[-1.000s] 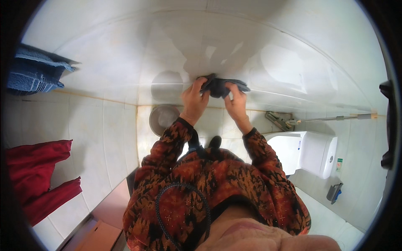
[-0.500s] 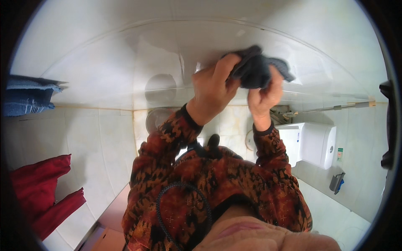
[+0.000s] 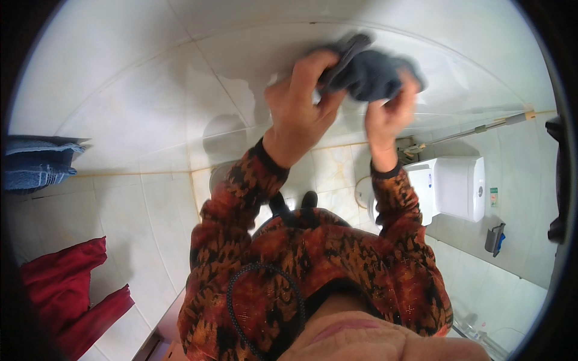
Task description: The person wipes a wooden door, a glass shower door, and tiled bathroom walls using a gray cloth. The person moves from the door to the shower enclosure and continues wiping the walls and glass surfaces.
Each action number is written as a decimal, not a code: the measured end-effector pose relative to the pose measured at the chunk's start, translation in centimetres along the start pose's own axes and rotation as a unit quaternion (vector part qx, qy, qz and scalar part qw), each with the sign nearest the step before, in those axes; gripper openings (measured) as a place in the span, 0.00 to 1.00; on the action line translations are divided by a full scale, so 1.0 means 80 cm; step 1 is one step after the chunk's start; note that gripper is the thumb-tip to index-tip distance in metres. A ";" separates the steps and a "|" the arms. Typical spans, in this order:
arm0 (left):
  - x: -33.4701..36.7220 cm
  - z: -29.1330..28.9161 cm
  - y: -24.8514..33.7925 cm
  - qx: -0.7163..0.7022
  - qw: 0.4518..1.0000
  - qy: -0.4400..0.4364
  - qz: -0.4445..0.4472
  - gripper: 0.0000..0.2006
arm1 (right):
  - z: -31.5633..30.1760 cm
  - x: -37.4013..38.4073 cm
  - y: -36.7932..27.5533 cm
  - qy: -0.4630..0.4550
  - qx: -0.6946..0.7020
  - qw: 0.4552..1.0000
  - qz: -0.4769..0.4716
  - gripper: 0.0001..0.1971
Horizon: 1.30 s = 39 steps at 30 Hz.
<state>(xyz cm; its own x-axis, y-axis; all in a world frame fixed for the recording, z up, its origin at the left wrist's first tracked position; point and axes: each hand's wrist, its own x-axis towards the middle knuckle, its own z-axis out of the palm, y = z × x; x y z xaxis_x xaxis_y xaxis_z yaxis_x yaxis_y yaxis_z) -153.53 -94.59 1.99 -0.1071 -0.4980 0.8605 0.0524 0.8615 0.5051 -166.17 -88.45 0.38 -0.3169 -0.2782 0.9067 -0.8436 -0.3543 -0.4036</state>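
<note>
A bunched dark grey cloth [image 3: 372, 75] is held up in front of the pale tiled wall [image 3: 229, 66]. My left hand [image 3: 301, 111] grips its left side, the thumb and fingers pinching the folds. At the other side, my right hand [image 3: 392, 117] has its fingers closed on the cloth, somewhat blurred by motion. Whether the cloth touches the wall I cannot tell, since its far side is hidden.
Right of me stands a white toilet [image 3: 457, 188], with a long pole [image 3: 475, 131] beyond it. A grey holder with a blue part [image 3: 495, 239] is on the right wall. Blue towels [image 3: 42, 163] and red garments [image 3: 66, 292] hang at the left.
Both hands have moved up in the picture with the cloth, and the right hand has shifted a little rightward. The cloth's folds have changed shape. The view has tilted slightly.
</note>
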 end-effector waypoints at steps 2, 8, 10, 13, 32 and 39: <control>0.044 0.018 0.020 -0.018 0.996 0.067 0.048 0.16 | 0.001 0.049 -0.008 0.084 0.079 0.993 -0.007 0.18; 0.030 0.035 0.022 0.005 1.000 -0.015 0.015 0.18 | -0.005 0.051 0.002 0.053 -0.062 0.989 -0.120 0.16; -0.010 0.037 0.009 0.024 0.997 -0.065 -0.022 0.18 | -0.012 0.014 0.018 0.025 -0.097 0.990 -0.096 0.15; -0.073 0.039 -0.020 0.055 0.984 -0.149 -0.085 0.17 | -0.020 -0.055 0.046 -0.051 -0.096 0.994 -0.017 0.16; 0.044 0.102 0.065 0.030 0.999 0.006 -0.009 0.15 | -0.082 0.093 0.063 0.042 -0.059 0.990 -0.121 0.17; -0.083 0.108 0.002 0.114 0.982 -0.121 -0.093 0.16 | -0.084 -0.049 0.109 -0.116 -0.096 0.988 -0.010 0.19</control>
<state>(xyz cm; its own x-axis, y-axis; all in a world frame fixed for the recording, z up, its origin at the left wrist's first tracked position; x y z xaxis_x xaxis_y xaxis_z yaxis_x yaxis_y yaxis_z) -161.40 -90.27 -4.23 -0.3274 -0.6350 0.6997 -0.2112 0.7710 0.6008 -175.20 -84.45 -5.83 -0.2094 -0.4787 0.8526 -0.9226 -0.1921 -0.3345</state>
